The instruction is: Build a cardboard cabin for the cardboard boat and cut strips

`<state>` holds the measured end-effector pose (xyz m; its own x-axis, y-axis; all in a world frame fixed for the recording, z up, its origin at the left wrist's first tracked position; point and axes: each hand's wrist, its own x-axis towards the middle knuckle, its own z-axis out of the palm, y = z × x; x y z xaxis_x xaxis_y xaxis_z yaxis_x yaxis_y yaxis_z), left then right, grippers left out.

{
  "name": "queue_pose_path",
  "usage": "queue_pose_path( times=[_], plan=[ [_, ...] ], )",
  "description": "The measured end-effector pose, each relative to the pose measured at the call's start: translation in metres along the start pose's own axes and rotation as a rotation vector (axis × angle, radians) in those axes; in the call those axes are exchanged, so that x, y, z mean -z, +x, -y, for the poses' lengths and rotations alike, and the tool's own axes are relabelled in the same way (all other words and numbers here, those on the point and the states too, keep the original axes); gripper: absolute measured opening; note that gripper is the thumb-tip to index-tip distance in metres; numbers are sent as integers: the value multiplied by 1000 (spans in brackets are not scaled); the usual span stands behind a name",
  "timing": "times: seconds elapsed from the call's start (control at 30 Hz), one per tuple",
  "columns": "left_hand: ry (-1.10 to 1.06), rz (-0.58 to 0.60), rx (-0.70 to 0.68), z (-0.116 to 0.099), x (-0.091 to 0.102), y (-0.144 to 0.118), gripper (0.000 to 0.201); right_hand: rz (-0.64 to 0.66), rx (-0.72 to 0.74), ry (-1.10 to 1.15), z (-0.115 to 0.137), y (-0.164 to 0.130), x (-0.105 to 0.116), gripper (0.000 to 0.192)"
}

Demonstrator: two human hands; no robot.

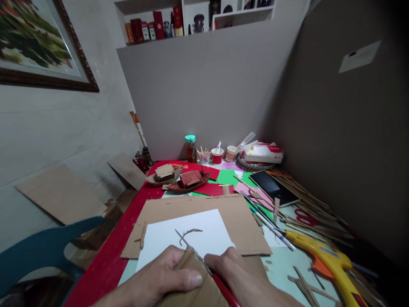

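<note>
My left hand [172, 273] grips a folded or bent piece of brown cardboard [204, 290], its thumb lying flat on top. My right hand [230, 264] is closed around red-handled scissors [224, 288]. Their metal blades lie along the cardboard's right edge, and one tip pokes out beyond its far corner. Below the blades rests a sheet of white paper [204, 219], with a thin curled brown strip [192, 230] on it. The paper sits on a larger flat cardboard sheet [249, 232]. My right fingers are partly hidden behind the hand.
Two small model boats, one tan [164, 174] and one reddish [190, 181], stand behind the cardboard sheet. To the right lie a yellow glue gun [322, 256], a tablet [274, 187], other red scissors [306, 217] and cardboard strips. Cups and a bottle [191, 151] line the back.
</note>
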<state>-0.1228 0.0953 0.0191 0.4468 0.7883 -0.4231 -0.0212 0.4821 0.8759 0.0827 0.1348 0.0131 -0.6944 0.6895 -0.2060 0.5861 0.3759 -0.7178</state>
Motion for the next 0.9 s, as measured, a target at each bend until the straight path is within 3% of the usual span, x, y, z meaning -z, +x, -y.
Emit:
queue_pose_path(
  times=[0.13,0.23,0.33,0.4,0.5,0.6,0.73,0.83,0.9],
  plan=[
    [-67,-63,43,-4,-2,-13,39,-37,13,82,-2,-8,9,18],
    [-41,-216,6,-16,2,-30,31,-80,31,137,-11,-14,22,31],
    [35,-364,-35,-31,8,-42,36,-102,40,202,-22,-28,38,36],
    [45,-418,-51,-40,14,-46,40,-71,18,336,-29,-40,47,36],
    [35,-454,-89,-49,26,-48,27,-65,-23,616,-41,-60,54,33],
    [41,-486,-88,-55,35,-45,14,-55,-24,773,-44,-78,54,38],
    [63,-513,-93,-61,37,-40,12,59,-43,957,-29,-92,48,43],
    [71,-521,-101,-64,34,-38,20,120,-71,913,-16,-94,40,36],
    [58,-511,-107,-66,30,-39,19,83,-60,855,-15,-93,31,29]
  ],
)
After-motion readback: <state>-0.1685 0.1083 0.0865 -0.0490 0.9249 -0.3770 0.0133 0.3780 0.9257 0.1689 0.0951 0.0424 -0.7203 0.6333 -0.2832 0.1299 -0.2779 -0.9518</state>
